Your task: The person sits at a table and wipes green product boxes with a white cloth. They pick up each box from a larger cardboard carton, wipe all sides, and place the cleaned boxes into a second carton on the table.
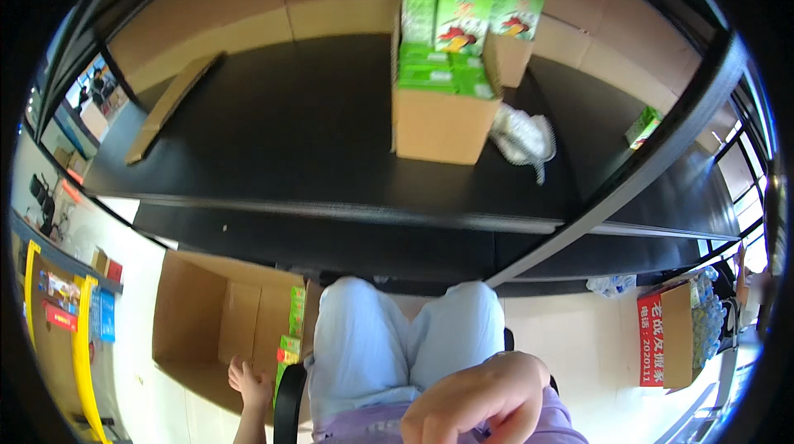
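Observation:
My left hand hangs over the near right side of a large open cardboard box on the floor at my left. Its fingers are loosely bent and apart, with nothing seen in them. Inside that box, along its right wall, are green packages, one with a red and yellow patch. My right hand is over my lap, bent downward at the wrist. Its fingers curl down and run out at the lower edge, so their tips and anything in them are hidden.
On the black shelf ahead stands a cardboard carton of green boxes, a white mesh bundle beside it. A cardboard strip lies left. A grey post slants at right; beyond is a box of plastic bottles.

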{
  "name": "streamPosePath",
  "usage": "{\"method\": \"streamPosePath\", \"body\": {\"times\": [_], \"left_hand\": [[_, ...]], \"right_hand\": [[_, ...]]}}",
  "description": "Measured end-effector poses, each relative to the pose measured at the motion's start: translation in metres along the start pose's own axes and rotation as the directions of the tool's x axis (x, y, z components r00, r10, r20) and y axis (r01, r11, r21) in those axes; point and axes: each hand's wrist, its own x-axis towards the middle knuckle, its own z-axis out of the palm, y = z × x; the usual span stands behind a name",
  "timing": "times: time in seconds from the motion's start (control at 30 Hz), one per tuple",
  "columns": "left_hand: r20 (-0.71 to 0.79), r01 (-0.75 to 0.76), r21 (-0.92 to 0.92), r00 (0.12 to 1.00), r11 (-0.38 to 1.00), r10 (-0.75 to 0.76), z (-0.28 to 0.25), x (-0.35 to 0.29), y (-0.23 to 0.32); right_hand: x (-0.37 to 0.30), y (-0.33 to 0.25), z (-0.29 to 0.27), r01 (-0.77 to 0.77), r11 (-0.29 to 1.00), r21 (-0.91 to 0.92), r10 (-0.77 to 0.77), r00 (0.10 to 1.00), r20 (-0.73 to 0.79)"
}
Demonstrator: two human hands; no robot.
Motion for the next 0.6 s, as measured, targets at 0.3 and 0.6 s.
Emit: {"method": "streamPosePath", "body": {"times": [0.3,0.6], "left_hand": [[0.578,0.336,-0.039,0.776,0.941,-0.253,0.042,-0.046,-0.038],[0.747,0.591,-0.299,0.634,0.749,-0.203,0.069,-0.055,-0.069]], "right_hand": [[0.018,0.065,0.009,-0.210,0.954,0.214,0.215,0.977,-0.001],[0.033,0.150,-0.047,-0.237,0.899,0.367,0.211,0.971,0.111]]}}
